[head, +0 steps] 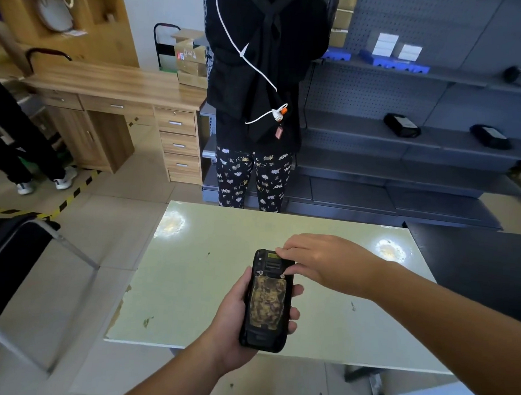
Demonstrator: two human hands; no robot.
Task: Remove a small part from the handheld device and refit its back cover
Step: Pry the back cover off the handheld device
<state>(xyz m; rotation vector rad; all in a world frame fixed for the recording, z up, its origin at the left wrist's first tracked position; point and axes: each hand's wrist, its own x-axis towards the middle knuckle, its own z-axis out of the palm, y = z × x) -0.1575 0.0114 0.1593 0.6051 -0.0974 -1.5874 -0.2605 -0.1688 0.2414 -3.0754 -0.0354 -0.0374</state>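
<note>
Handheld device (267,300) in left hand (233,318), right fingertips (280,252) atop.

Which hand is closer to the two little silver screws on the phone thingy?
Right. The right hand touches beside the screws; the left hand grips the device lower down.

You are in a bright room with soft, even light. Look at the pale table (190,284): two round white glare spots shine on its far side, one near the far left corner and one near the far right corner, so the lamps are up above. Below the table's near edge the floor is a bit darker. Far from the table, out by the picture's edges, straight lines bend, like the grey shelves (420,138) behind it. Things near the table's middle look sharp; the corners look a little smeared.
</note>
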